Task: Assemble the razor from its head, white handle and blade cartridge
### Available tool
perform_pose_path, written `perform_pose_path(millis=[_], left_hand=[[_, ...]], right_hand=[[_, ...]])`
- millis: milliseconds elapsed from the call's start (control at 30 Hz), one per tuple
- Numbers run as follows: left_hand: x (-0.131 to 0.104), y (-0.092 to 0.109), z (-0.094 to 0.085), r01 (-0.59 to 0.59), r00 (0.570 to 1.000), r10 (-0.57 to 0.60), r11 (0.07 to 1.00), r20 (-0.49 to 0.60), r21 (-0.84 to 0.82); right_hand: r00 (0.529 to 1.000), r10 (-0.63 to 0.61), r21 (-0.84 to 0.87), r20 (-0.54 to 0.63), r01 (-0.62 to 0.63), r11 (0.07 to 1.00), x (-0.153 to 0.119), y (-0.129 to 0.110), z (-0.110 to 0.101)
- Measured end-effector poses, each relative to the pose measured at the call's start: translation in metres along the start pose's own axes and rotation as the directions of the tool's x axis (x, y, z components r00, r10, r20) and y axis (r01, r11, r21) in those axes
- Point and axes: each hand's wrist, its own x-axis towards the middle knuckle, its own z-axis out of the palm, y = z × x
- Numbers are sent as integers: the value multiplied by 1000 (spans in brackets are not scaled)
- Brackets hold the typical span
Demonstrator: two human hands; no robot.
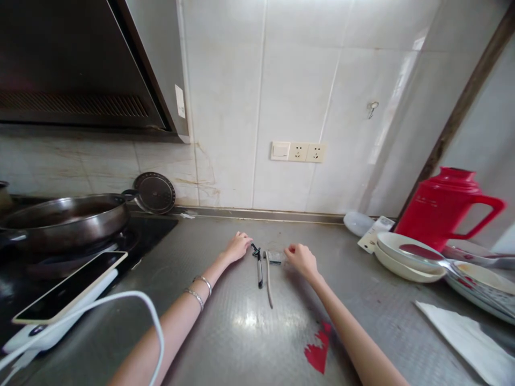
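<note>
On the metal counter [225, 343] lies a black and clear pen-like item [259, 272], with small dark pieces [256, 251] at its upper end. A thin grey-white stick [269, 284] lies just right of it. My left hand [238, 246] rests beside the dark pieces, its fingers bent and their tips near the uppermost piece; whether they grip it is unclear. My right hand [300, 258] has curled fingers at the right edge of a small clear plastic packet [275, 256], which seems pinched there. A dark strip shows at the packet.
A pan [68, 217] sits on the stove at left, near a phone [72, 287] on a white power bank with a cable. Bowls [408, 268], a red thermos [440, 209] and a white tissue [466, 338] are at right. A red patch [318, 351] marks the front counter.
</note>
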Motion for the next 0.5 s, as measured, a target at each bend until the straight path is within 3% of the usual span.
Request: perform_pose_path(millis=[167,500], left_hand=[[5,-3,2,-81,995,78,995,59,51],[5,-1,-6,-164,986,164,985,11,55]], right_hand=[[1000,8,5,-7,-7,1000,1,2,0],[1000,-20,-10,-6,20,1000,-2,1,-2]])
